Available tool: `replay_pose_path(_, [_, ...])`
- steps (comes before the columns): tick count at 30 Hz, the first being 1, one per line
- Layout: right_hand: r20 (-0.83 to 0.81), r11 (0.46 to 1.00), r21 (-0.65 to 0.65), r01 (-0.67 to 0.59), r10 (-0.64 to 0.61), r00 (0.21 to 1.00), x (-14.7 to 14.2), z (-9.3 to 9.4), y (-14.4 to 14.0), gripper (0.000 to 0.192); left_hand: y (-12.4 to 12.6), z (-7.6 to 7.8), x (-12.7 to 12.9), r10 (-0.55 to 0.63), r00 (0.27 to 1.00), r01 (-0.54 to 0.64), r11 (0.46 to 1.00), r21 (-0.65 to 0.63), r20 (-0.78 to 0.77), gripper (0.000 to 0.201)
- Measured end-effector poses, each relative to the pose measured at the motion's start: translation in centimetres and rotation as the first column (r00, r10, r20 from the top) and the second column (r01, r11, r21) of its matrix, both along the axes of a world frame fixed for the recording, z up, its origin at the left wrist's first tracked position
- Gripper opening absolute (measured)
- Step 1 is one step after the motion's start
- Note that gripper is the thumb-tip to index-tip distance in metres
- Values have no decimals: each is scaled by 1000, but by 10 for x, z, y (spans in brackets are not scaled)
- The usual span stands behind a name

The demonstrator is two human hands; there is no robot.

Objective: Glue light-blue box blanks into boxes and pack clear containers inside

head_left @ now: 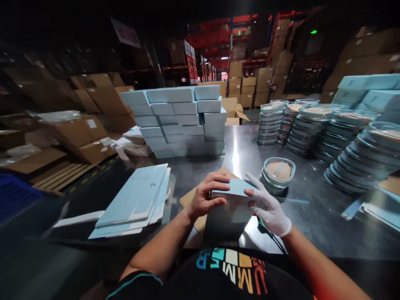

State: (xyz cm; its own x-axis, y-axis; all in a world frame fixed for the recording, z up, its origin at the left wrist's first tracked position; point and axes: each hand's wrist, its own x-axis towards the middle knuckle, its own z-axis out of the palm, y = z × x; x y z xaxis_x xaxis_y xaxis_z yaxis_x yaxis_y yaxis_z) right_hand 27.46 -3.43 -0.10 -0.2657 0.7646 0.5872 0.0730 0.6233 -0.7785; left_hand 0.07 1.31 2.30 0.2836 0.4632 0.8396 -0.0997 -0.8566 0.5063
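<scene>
A light-blue box [238, 187] stands in front of me, its near side in shadow. My left hand [211, 192] is bare and grips the box's left end, fingers over the top and thumb on the near side. At the right end, my right hand [269, 207] wears a white glove with some fingertips bare and holds the box between thumb and fingers. Brown cardboard [189, 201] lies behind and left of the box. Just beyond my right hand sits a short stack of clear round dishes [279, 171] with a tan insert on top.
Flat light-blue box blanks [134, 196] lie piled at left. A wall of light-blue boxes [179, 121] stands at the back. Tall stacks of clear dishes [364, 160] fill the right side. A green-and-black object [261, 227] with a cord lies partly hidden beneath my right hand.
</scene>
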Motion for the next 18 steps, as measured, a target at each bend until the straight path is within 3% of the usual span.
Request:
replay_pose_path(5, [-37,999,44,15,-13,999,-5,9,1,27,3,9,-5,13,1000,-10,996,89,-27,20])
replay_pose_path(8, [24,988,137,68,-71,997,-13,9,2,35,2,24,-15,93,971,-67,990,123,-219,25])
replay_pose_path(9, [61,979,190,79,-92,994,-18,9,1,44,-1,31,-17,157,929,-111,982,153,-334,30])
replay_pose_path(11, [149,942,334,36,-90,985,-27,12,0,68,-9,45,-20,279,771,-168,956,240,-573,47])
replay_pose_path(13, [250,903,423,-73,-39,968,-29,17,2,90,-19,55,-23,332,614,-148,939,309,-716,60])
replay_pose_path(14, [287,901,424,-93,-36,957,-26,19,7,94,-23,58,-25,342,574,-136,936,326,-744,65])
replay_pose_path(16, [306,930,367,5,-126,944,-7,21,22,87,-24,59,-35,380,608,-189,922,338,-697,70])
replay_pose_path(18, [282,919,299,256,-342,896,26,17,44,74,-16,55,-49,466,749,-400,884,241,-471,81])
